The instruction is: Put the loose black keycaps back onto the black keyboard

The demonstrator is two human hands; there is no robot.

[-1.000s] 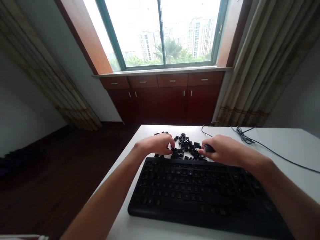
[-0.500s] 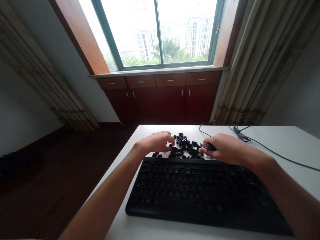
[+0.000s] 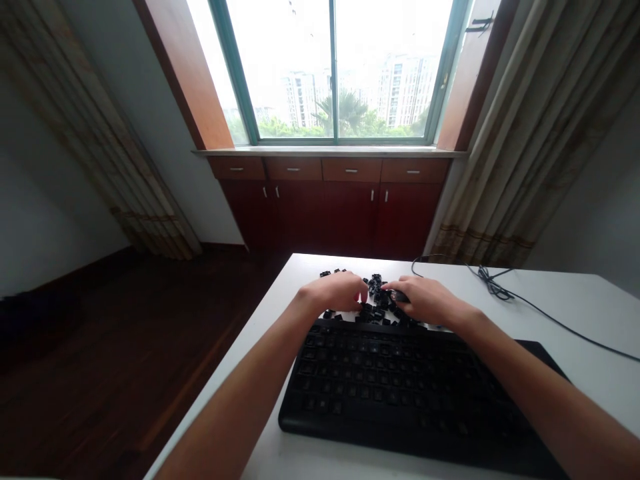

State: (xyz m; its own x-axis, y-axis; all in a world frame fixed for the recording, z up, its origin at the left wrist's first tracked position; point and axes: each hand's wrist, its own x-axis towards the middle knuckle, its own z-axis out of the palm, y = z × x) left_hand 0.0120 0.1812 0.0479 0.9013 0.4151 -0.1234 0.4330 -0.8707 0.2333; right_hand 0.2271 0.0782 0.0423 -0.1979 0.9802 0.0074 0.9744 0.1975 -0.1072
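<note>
Beyond the long keyboard (image 3: 400,383), loose black keys (image 3: 373,313) lie between the left hand (image 3: 343,291), curled, its hold unclear, and the right hand (image 3: 427,299), closed around a dark object (image 3: 399,297), both near.

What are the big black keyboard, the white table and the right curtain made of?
The long black rectangular keyboard looks like matte plastic: dull, with smooth rounded corners. The flat white table may be painted or laminated board: smooth, slightly shiny. The tall beige curtain on the right is probably cloth: it hangs in folds.
</note>
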